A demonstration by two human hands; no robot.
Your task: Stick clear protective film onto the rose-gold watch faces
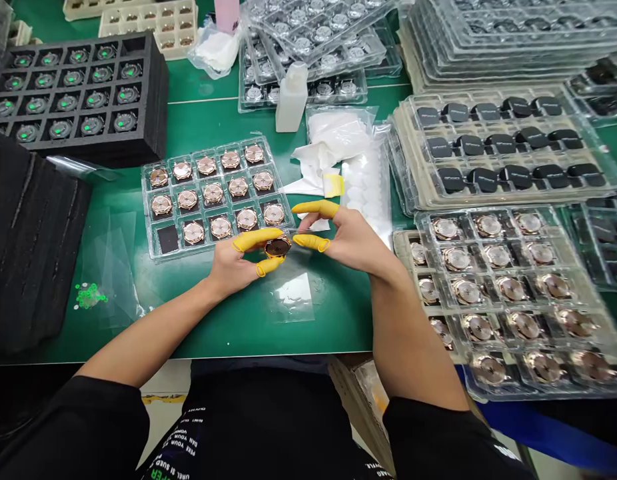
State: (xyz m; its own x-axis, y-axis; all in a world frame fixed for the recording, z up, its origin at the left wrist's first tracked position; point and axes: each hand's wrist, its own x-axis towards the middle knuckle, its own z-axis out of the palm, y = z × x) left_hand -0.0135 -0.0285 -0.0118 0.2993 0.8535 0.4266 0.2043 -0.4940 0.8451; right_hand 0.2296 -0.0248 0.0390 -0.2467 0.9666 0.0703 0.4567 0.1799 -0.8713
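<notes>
My left hand (232, 262), with yellow finger cots on thumb and forefinger, pinches a rose-gold watch case (277, 247) by its edges, its dark round face turned up. Just to the right is my right hand (349, 239), also in yellow finger cots, its forefinger and thumb apart. The thumb tip is close to the case; whether it touches cannot be made out. Behind my left hand lies a clear plastic tray (149, 223) of rose-gold watch cases, its front-left pocket showing only a dark pad. Below the held case, a clear film sheet (292, 298) lies on the green mat.
At left stand black foam trays (156, 100) of watch parts and a black foam stack (28, 253). Green dots (90, 295) lie nearby. A white bottle (291, 99) and white wipes (316, 163) are behind my hands. Trays of watch cases (511, 289) and black pieces (501, 143) fill the right.
</notes>
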